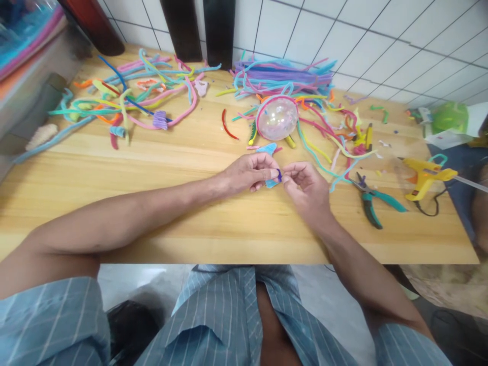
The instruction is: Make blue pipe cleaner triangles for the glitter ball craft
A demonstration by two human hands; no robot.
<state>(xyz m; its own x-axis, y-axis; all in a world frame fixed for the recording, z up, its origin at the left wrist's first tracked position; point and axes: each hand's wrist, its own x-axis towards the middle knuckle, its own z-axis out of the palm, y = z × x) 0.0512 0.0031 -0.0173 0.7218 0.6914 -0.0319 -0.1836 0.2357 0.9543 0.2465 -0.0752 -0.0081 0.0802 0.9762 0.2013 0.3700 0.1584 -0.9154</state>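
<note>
My left hand (249,173) and my right hand (305,187) meet over the middle of the wooden table (152,203). Both pinch a small piece made of light blue and purple pipe cleaner (275,178) between their fingertips. The fingers of each hand are curled and pressed together on it. Another light blue folded piece (267,148) lies just beyond my left hand. A clear iridescent ball with a pink rim (277,118) sits further back.
Loose pipe cleaners in many colours lie in a pile at the back left (129,96) and another at the back right (285,79). Teal-handled pliers (371,199) and a yellow glue gun (425,177) lie at the right. A tiled wall stands behind.
</note>
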